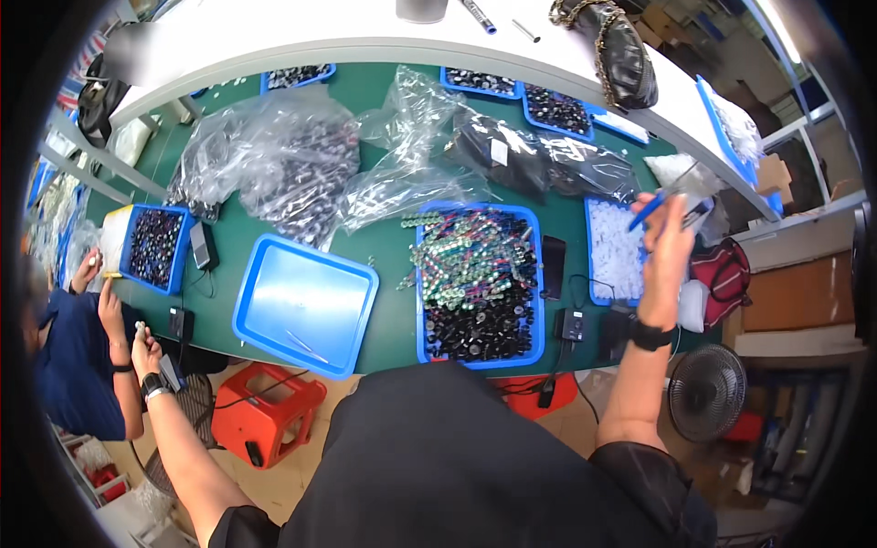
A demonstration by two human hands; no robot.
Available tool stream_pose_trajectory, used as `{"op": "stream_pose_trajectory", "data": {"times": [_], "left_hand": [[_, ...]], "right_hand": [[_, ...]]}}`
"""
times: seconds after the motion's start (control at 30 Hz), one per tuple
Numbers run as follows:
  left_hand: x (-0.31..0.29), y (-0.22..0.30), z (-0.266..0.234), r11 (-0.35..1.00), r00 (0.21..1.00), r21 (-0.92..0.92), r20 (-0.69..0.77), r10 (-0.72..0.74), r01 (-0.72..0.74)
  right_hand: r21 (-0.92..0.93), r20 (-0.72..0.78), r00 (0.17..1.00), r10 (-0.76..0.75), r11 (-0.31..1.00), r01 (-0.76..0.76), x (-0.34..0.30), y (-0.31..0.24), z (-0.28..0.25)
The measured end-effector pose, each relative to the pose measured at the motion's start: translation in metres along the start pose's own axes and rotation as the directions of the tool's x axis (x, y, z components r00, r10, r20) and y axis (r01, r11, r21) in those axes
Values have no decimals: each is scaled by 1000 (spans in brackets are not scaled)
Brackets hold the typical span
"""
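My left hand [146, 356] is stretched out to the left, near a co-worker's arm. Its fingers are pinched round a small pale piece [140, 327], too small to name. Raised at the right, my right hand [671, 245] grips a slim blue tool [647, 212] whose exact kind I cannot make out. Beneath and beside that hand is a blue tray [598, 297] of small white pieces. Between my arms, a blue tray [539, 338] holds black round parts and beaded strands in green and red. A bare blue tray [306, 306] lies to its left.
A co-worker's hand [111, 315] is by a blue bin [183, 260] of dark parts at the left. Clear plastic bags [301, 173] and black bags [498, 151] lie across the green table. A white shelf [365, 55] runs above. A red stool [256, 416] and a fan [706, 393] stand below.
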State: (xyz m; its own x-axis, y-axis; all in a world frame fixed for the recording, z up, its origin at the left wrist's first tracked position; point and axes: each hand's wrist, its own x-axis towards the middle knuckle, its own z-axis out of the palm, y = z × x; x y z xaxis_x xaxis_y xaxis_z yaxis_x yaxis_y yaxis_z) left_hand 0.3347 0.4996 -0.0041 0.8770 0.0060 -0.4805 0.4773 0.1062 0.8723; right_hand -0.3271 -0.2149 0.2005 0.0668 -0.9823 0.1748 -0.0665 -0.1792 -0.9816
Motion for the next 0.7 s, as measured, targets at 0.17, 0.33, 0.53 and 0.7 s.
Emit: {"op": "stream_pose_trajectory", "data": {"times": [0.17,0.33,0.53,0.7], "left_hand": [[1,-20,25,998,999,54,26,36,-38],[-44,-10,55,997,1000,80,-28,10,-8],[-109,-1,116,993,996,92,59,74,-79],[-102,3,109,995,995,50,-58,84,-82]], "right_hand": [[-431,-207,879,-430,846,313,101,-12,-43],[-911,-117,852,-511,396,113,165,-25,-27],[-882,220,851,-478,276,383,292,-2,-44],[-932,300,911,-282,116,342,336,30,-45]]}}
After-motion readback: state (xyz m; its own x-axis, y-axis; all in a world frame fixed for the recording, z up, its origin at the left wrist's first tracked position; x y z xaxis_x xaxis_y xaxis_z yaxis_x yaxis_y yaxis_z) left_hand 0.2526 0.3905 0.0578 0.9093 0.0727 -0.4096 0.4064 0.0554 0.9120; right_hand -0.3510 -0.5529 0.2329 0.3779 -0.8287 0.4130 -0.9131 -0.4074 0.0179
